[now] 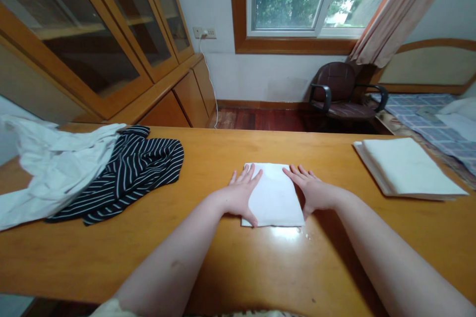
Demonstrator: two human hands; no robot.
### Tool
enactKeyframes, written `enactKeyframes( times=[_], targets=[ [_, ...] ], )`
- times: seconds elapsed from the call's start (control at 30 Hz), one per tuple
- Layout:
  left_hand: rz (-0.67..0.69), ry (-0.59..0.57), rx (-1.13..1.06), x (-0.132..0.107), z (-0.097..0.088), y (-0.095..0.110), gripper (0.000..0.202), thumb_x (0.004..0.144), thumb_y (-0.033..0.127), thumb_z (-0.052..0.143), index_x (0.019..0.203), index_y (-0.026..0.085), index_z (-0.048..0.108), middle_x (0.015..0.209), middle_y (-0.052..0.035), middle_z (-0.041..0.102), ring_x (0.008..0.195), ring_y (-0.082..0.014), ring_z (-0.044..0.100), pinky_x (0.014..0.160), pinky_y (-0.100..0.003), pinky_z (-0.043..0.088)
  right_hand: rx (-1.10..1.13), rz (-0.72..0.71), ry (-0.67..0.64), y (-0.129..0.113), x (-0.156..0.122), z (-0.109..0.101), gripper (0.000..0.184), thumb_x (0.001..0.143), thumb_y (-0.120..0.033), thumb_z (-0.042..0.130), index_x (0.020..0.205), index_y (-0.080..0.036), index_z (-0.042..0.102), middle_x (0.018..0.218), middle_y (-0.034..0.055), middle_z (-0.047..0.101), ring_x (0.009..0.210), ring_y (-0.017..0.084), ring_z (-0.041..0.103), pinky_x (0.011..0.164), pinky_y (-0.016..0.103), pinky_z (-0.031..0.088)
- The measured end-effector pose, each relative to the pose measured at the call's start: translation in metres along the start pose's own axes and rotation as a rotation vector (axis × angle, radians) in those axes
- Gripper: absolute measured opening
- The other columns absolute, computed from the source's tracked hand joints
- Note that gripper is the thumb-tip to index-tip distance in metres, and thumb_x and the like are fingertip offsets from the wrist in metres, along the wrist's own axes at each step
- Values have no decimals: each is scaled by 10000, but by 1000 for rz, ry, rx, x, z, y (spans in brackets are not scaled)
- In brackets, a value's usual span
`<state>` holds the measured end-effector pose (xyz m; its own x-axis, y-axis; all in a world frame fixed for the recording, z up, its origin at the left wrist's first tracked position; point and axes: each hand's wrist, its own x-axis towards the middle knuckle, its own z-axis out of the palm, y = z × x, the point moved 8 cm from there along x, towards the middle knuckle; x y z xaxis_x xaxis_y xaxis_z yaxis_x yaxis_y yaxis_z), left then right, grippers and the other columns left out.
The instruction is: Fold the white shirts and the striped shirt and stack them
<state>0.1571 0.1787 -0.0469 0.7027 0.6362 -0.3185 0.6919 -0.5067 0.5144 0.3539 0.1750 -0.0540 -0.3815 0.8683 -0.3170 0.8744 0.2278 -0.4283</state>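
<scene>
A white folded cloth (274,195) lies flat on the wooden table (238,267) in front of me, its shape a compact, roughly four-sided pad. My left hand (243,195) rests on its left edge with the fingers spread. On the opposite side my right hand (307,188) touches the right edge, fingers apart and thumb near the lower right corner. Neither hand grips the cloth. Both palms partly cover its sides.
To the left lie a crumpled white garment (67,153) and a black garment with white stripes (141,168). A stack of folded white cloth (409,166) sits at the right. Beyond the table stand a cabinet (167,94), an office chair (336,89) and a bed (435,114).
</scene>
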Motion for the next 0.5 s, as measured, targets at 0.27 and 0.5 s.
enactKeyframes(
  times=[0.27, 0.5],
  targets=[
    [-335, 686, -872, -2, -28, -44, 584, 814, 346, 575, 1344, 185, 388, 1479, -162, 341, 1357, -252, 341, 1084, -390, 315, 423, 230, 300, 7, -5, -33, 540, 781, -441, 610, 1234, -151, 565, 1134, 142, 655, 1008, 259, 629, 859, 385, 482],
    [-331, 716, -1551, -2, -21, -44, 338, 849, 280, 472, 1167, 167, 473, 1292, -124, 556, 1143, -188, 570, 895, -302, 494, 345, 379, 460, -14, -2, -13, 345, 801, -458, 560, 969, -172, 655, 914, 104, 700, 805, 243, 651, 683, 339, 466]
  ],
)
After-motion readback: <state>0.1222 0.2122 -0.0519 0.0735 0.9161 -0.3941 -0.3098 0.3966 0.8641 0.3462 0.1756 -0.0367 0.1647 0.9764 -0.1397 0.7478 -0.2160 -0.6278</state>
